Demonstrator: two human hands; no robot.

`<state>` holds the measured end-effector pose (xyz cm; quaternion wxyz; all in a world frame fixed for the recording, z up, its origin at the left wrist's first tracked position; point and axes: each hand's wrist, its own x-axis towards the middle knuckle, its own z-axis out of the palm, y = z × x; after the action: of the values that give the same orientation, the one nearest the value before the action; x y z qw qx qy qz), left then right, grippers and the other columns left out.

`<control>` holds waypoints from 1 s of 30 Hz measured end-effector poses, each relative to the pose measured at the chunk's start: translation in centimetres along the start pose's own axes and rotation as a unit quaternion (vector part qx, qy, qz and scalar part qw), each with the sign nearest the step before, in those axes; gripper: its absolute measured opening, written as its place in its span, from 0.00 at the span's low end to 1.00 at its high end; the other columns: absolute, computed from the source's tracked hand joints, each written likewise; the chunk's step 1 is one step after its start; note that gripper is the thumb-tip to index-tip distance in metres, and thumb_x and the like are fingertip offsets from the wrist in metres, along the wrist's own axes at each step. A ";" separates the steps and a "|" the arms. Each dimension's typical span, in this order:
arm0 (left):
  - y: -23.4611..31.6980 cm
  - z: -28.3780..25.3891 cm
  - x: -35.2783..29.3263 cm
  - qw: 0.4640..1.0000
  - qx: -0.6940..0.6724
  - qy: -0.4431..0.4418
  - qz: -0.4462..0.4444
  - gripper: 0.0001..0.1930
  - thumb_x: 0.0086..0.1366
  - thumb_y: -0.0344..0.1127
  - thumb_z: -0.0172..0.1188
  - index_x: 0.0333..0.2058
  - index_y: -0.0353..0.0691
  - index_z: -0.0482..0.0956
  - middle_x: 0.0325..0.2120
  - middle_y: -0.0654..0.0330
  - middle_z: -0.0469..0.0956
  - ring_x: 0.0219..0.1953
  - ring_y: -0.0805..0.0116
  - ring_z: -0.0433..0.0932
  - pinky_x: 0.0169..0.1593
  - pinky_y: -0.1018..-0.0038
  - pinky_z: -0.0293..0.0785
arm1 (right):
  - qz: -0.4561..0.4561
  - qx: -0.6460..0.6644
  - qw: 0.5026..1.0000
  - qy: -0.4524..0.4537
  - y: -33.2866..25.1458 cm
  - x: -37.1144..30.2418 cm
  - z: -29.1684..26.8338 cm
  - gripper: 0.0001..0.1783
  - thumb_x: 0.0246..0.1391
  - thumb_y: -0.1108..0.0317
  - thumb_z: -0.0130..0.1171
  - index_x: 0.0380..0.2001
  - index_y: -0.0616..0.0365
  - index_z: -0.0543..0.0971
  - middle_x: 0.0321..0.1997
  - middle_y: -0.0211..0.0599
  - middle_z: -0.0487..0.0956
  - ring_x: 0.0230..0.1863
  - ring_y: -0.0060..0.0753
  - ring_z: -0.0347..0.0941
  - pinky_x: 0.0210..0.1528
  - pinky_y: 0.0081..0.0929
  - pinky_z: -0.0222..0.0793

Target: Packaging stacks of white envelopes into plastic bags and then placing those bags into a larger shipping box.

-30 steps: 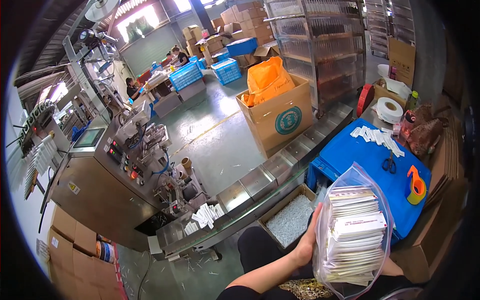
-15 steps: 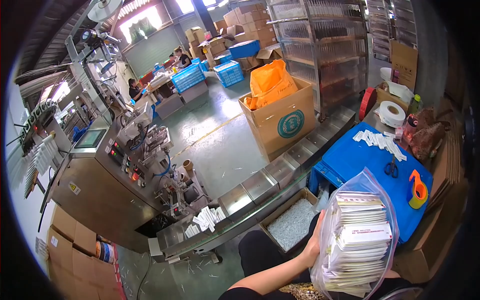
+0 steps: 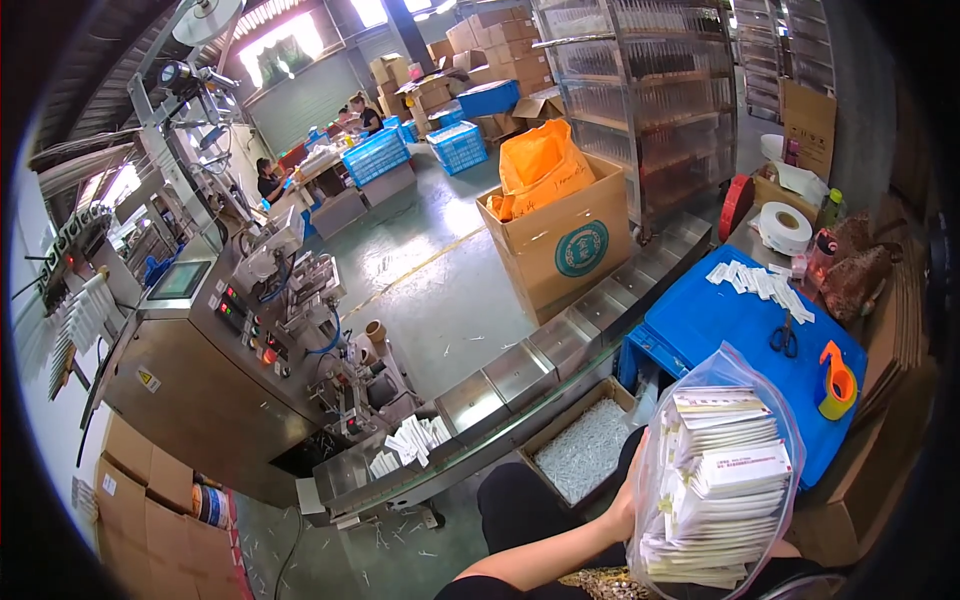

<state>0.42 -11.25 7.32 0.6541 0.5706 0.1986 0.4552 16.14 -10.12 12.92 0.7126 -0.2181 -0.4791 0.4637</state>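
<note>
A clear plastic bag (image 3: 728, 368), bulging with stacked thin white packets (image 3: 735, 485), is held at the near side of the blue crate (image 3: 700, 312). The left hand (image 3: 624, 503) grips the bag's left edge; the right hand is hidden, its state impossible to tell.

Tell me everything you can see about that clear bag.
The clear bag looks like thin, wrinkled plastic. It bulges with flat, mostly white packets stacked in uneven rows, some with reddish print; bare film rises above them. It is held roughly upright at the view's lower right. The left-hand fingers lie against its left side. Whether its mouth is sealed, and what supports it behind or beneath, can't be told.
</note>
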 end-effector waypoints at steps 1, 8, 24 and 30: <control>-0.4 -0.4 0.0 1.000 0.018 -0.007 -0.015 0.46 0.59 0.54 0.48 0.63 0.35 0.31 0.64 0.53 0.37 0.66 0.63 0.38 0.65 0.69 0.37 | -0.003 0.001 1.000 -0.001 0.0 0.0 0.1 0.38 0.59 0.42 0.37 0.64 0.52 0.46 0.67 0.38 0.48 0.65 0.38 0.48 0.65 0.38 0.47; 5.0 0.5 3.0 0.987 -0.153 -0.019 0.043 0.50 0.57 0.54 0.55 0.63 0.38 0.31 0.64 0.53 0.36 0.66 0.63 0.38 0.65 0.70 0.34 | -0.031 0.006 1.000 -0.002 -0.6 -0.2 1.1 0.38 0.59 0.42 0.37 0.64 0.52 0.45 0.67 0.38 0.48 0.66 0.38 0.48 0.65 0.38 0.46; 9.2 1.1 1.2 0.974 0.154 -0.045 0.157 0.46 0.59 0.61 0.40 0.63 0.34 0.33 0.64 0.44 0.30 0.66 0.51 0.30 0.65 0.63 0.28 | -0.104 0.014 0.994 -0.029 -3.7 -0.6 4.2 0.38 0.59 0.43 0.37 0.64 0.51 0.43 0.68 0.37 0.46 0.66 0.38 0.46 0.66 0.39 0.45; 10.2 1.9 0.6 0.958 0.186 -0.045 0.213 0.47 0.58 0.65 0.37 0.62 0.32 0.35 0.64 0.42 0.30 0.66 0.48 0.30 0.64 0.59 0.28 | -0.139 0.015 0.989 -0.039 -5.4 -1.3 5.4 0.38 0.59 0.43 0.37 0.64 0.51 0.43 0.68 0.37 0.45 0.67 0.38 0.46 0.66 0.39 0.45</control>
<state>-1.56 -12.51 17.46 0.4330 0.7311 0.1240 0.5124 13.67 -14.48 18.75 0.7542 -0.1206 -0.5247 0.3760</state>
